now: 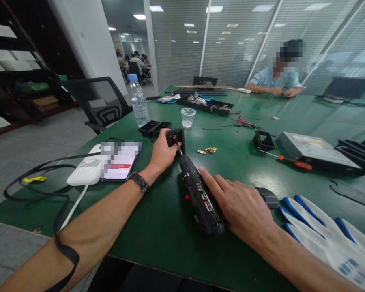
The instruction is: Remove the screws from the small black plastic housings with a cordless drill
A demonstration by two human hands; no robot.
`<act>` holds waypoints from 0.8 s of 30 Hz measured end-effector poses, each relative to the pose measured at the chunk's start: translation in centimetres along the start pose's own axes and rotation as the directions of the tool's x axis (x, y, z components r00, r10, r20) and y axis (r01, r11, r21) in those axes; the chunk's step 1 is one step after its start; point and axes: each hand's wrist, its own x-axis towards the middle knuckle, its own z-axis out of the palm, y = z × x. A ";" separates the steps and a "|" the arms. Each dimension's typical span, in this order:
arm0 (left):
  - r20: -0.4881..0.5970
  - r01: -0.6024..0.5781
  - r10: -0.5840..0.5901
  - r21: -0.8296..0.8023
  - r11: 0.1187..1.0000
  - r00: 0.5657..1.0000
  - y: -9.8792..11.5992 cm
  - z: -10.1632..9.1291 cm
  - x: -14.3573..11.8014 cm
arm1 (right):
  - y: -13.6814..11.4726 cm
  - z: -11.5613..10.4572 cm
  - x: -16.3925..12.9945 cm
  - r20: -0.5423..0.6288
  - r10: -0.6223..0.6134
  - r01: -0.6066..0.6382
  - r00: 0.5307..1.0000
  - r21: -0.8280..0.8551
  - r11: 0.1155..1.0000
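Note:
My left hand (164,151) is closed around a small black plastic housing (180,134), which it holds up on edge over the green table. Brass-coloured metal shows inside the housing. In my right hand (235,198) is a black cordless drill (199,194), lying on its side and pointing away from me. Its thin bit reaches the lower part of the housing, close to my left fingertips; whether it touches a screw I cannot make out. A little pile of brass pieces (211,150) lies to the right of the housing.
More black housings (153,128) sit behind my left hand, near a water bottle (138,101) and a clear cup (188,117). A phone (121,162) and white power bank (85,168) lie left. Right are a screwdriver (301,164), a metal box (318,149) and gloves (331,239). A person sits across.

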 end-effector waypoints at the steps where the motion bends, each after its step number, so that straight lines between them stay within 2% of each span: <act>1: 0.000 0.000 0.000 -0.001 1.000 1.000 0.0 0.0 0.0 | 0.0 0.0 0.0 -0.003 -0.001 0.001 1.000 0.003 1.000; 24: 0.003 0.010 -0.010 -0.002 1.000 1.000 0.2 -0.1 0.0 | 0.1 0.0 -0.2 0.018 -0.007 0.007 1.000 0.011 1.000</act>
